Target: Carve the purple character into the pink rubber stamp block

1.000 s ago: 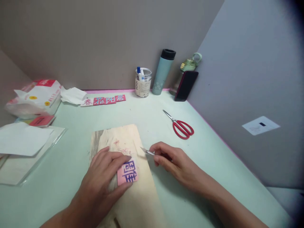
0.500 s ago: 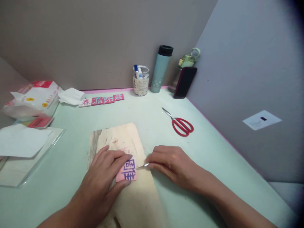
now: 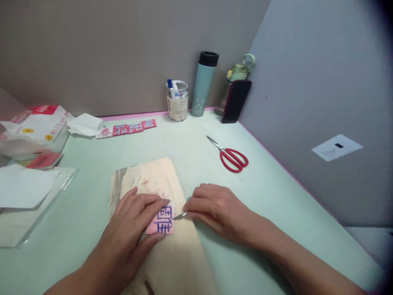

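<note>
While the left hand [image 3: 132, 223] pins the pink block [image 3: 165, 221] against the board [image 3: 178, 254], the right hand brings a knife to it. That left hand is narrowed around the block, with a finger along its far side and the thumb along its near side. The right hand [image 3: 219, 209] pinches the knife [image 3: 180, 216] close behind the blade, its other fingers curled in. The block lies flat on the board, purple characters facing up, and the blade's tip is at its right edge; whether it has bitten in, I cannot tell.

The step in hand looks like carving along the purple strokes, probably at an early stage, since the pink between them shows no clear cuts. As I judge it, the next move calls for a firm left grip, a shallow, steady stroke beside the line, and the thumb out of the blade's path.
</note>
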Tool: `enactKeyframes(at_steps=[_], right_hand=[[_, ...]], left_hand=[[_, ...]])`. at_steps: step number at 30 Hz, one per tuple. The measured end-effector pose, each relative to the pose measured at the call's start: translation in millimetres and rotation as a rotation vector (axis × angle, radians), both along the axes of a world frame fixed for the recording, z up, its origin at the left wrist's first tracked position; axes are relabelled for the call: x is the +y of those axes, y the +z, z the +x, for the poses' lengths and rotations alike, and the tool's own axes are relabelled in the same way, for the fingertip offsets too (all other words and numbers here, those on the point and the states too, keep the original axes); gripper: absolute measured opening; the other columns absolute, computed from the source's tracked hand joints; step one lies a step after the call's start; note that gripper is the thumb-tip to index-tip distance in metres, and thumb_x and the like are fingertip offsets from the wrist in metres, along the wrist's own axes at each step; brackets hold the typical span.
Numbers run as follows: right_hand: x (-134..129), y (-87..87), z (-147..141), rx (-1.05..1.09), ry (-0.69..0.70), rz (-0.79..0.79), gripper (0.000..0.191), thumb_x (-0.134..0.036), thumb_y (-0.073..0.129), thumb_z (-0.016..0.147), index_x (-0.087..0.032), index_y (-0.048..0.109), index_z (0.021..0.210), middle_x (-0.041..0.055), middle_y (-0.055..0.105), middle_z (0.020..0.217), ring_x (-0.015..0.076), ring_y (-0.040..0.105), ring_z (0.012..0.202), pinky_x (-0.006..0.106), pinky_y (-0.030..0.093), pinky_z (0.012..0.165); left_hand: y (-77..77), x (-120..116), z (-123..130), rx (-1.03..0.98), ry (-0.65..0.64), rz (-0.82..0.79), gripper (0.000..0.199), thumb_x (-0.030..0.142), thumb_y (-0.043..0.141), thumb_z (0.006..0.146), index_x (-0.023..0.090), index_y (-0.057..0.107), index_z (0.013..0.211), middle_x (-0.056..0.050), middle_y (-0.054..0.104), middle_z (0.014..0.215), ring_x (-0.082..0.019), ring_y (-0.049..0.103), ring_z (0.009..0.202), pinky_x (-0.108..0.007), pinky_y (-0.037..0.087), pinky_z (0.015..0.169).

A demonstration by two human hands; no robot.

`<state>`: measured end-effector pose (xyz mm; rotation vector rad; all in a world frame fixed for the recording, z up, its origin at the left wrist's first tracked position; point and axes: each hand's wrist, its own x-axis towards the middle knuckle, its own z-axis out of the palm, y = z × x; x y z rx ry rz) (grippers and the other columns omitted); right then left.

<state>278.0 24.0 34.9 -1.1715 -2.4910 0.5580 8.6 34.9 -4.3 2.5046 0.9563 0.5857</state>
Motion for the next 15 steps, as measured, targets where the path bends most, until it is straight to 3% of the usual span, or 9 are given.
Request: enactKeyframes(at_steps=[15], right_hand=[[2.3, -9.1, -2.3, 0.024, 0.011, 0.059, 0.026, -0.032, 0.055, 0.102, -0.017, 0.071, 0.087, 0.0005, 0.059, 0.073, 0.0157, 0.047, 0.069, 0.028, 0.037, 0.069]], left_hand=[[-1.4, 0.9, -1.2, -0.001, -0.002, 0.029, 0.043, 0.036, 0.056, 0.099, 0.027, 0.048, 0.14, -0.006, 0.056, 0.131, -0.026, 0.048, 0.127, -0.045, 0.018, 0.122]])
